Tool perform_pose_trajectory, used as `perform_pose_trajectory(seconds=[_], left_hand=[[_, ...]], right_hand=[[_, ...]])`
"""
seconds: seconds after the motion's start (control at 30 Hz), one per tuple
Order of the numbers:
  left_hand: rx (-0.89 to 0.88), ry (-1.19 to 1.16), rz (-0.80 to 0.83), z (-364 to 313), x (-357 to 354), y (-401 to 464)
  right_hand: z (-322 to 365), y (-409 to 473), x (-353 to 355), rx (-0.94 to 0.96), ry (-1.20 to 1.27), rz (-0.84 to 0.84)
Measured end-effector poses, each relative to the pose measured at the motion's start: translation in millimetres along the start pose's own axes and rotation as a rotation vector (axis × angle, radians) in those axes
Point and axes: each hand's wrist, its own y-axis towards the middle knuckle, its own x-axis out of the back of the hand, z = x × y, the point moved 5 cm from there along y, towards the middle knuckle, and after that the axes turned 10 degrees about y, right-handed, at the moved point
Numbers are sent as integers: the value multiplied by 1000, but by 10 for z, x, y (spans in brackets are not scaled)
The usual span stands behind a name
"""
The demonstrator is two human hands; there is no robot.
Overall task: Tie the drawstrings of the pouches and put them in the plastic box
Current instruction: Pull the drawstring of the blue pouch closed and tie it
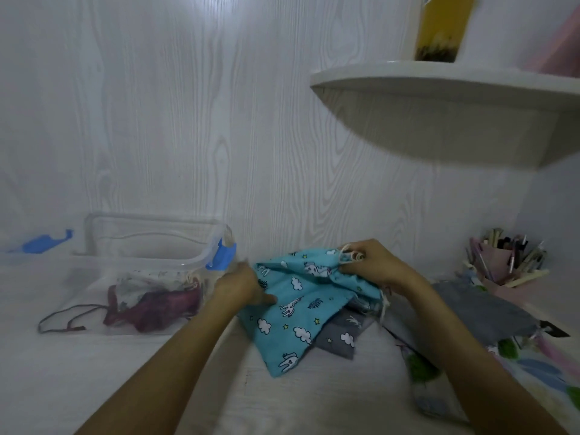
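Note:
A turquoise pouch printed with clouds and unicorns lies on the white table, on top of a pile of other pouches. My left hand grips its left top edge. My right hand pinches the gathered right top edge, where the cream drawstring loops out. The clear plastic box with blue clips stands to the left. Inside it lie a maroon pouch and a pale printed pouch, and a dark cord trails toward the box's left side.
Beneath the turquoise pouch lie a grey cloud-print pouch, a plain grey one and a pale patterned one. A pink holder of pens stands at the right. A white shelf overhangs. The box lid's blue clip sits far left.

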Motion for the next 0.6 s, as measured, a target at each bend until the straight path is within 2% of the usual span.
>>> perform_pose_trajectory(seconds=[0.07,0.17,0.27,0.37,0.43,0.53,0.6], left_hand=[[-46,42,-73,-1,41,-63],[-93,80,-301,-25,252,-233],[-247,-53,-462,-155,547,-404],[-428,-209,-362,-305,721,-527],[-470,-248,-248,-298,762,-512],[-482,-137,-102,-174,751,-424],[-475,-21,39,-126,654,-417]], right_hand=[[95,-64,94,17,100,-53],[181,-147,178,39,173,-95],[227,-192,198,48,243,-128],[344,-230,176,51,337,-116],[487,-255,201,70,409,-82],[708,-303,308,125,463,-29],[755,-323,393,151,468,-57]])
